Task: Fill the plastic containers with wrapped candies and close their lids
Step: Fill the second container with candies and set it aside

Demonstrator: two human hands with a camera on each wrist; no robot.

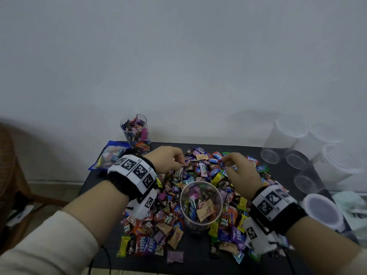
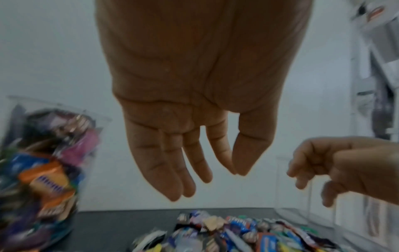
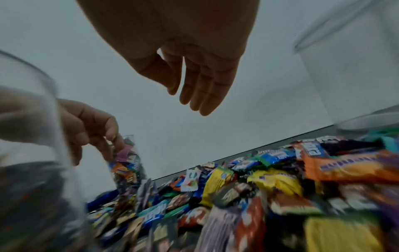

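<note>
Both my hands, left [image 1: 165, 158] and right [image 1: 241, 171], hover over the candy pile [image 1: 200, 171], fingers loose and holding nothing, half-full container [image 1: 200, 203] just below.

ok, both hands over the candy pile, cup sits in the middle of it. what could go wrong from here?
1. The open container stands on the table inside the candy pile, between both forearms; a wrist band could knock it over.
2. The left hand and right hand reach for the same far patch and may collide.
3. Candies lie at the near table edge; raking could push some off.
</note>
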